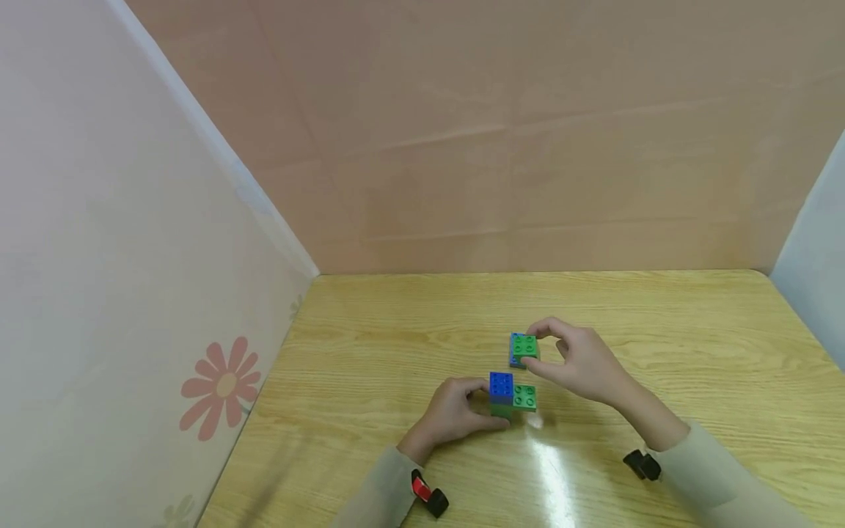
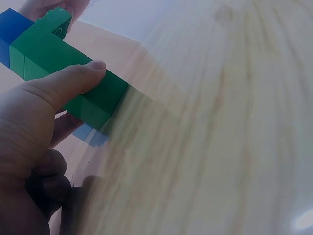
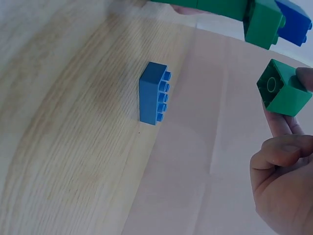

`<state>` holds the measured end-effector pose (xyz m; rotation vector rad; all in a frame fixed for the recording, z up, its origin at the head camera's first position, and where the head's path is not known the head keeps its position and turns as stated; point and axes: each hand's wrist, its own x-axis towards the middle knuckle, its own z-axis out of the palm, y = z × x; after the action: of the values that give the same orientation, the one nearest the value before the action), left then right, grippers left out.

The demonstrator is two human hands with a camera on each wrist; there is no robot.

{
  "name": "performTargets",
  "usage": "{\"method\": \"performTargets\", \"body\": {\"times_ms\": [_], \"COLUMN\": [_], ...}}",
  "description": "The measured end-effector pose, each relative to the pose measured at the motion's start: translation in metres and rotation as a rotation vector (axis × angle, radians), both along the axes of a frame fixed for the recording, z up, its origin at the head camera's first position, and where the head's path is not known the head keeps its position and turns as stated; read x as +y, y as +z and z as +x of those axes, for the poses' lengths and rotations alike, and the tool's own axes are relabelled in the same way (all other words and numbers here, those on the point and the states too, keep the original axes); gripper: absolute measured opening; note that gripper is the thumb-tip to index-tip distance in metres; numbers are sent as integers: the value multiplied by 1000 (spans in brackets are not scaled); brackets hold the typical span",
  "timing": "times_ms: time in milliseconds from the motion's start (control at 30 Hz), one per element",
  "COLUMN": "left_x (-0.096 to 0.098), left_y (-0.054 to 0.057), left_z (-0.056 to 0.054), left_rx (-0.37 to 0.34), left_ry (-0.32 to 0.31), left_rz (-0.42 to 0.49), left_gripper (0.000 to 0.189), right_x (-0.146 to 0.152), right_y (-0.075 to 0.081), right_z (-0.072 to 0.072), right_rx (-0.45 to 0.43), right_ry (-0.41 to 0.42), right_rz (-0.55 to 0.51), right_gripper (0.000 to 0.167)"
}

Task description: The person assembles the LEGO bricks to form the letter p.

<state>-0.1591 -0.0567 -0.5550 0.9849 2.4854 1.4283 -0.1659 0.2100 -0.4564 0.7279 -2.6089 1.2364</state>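
1. Wood-grain tabletop (image 1: 383,330) — left hand (image 1: 452,411) grips an upright green-and-blue stack (image 1: 502,396) by its sides.
2. Right hand (image 1: 587,363) pinches a green brick (image 3: 287,95), raised near a lone blue brick (image 3: 149,98).
3. Likely light, stiff plastic — best held by the bricks' flat sides.

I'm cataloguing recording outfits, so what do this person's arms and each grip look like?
The left sleeve and right sleeve are long and pale greyish beige. The left wrist camera is small, black and blocky, with a red part; the right wrist camera is black, with no red showing. The left grip and right grip are ungloved.
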Motion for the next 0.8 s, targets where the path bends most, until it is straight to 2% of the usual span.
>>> {"method": "performTargets", "body": {"times_ms": [267, 467, 800], "left_x": [1, 0, -2], "left_y": [0, 0, -1], "left_z": [1, 1, 0], "left_rx": [-44, -40, -20], "left_ry": [0, 0, 1], "left_rz": [3, -3, -12], "left_gripper": [40, 40, 40], "right_x": [8, 11, 11], "right_y": [0, -5, -18], "right_z": [22, 34, 39], "right_rx": [-7, -31, 53], "right_ry": [35, 58, 93], "right_rz": [-46, -77, -109], "right_gripper": [35, 37, 42]}}
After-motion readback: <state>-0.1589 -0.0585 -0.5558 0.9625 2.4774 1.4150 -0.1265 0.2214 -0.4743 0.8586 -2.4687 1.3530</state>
